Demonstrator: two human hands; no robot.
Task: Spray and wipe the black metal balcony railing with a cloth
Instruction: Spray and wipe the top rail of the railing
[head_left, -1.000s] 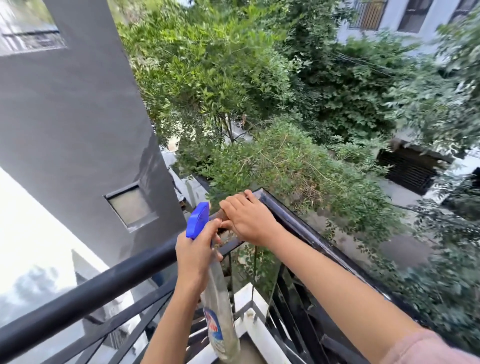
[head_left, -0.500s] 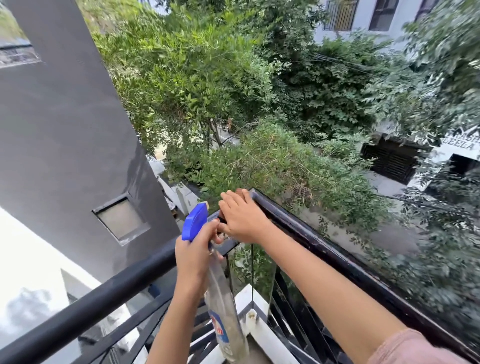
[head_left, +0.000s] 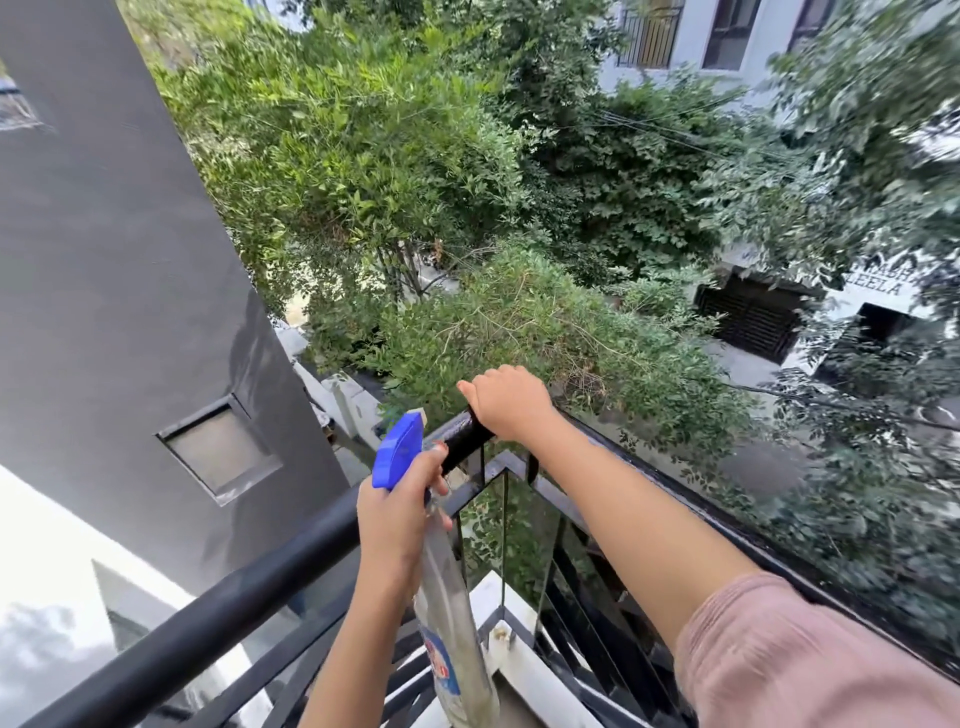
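1. Gripping the spray bottle (head_left: 453, 587) by its neck, the left hand (head_left: 395, 519) has its fingers clenched just below the blue trigger head (head_left: 397, 449), as it did half a second ago.
2. The bottle's long axis runs from the near bottom edge up and away. Its nozzle points past the fingers toward the railing (head_left: 208, 603) corner.
3. The railing's black top bar passes behind the left fingers, rising from the lower left.
4. The right hand (head_left: 511, 402), earlier almost touching the left, now sits apart from it, with its fingers curled over the bar at the corner, grasping it. Whether a cloth lies beneath them cannot be told.
5. Beyond the fingers are green trees (head_left: 389, 156), with a grey wall (head_left: 104, 312) to the left.
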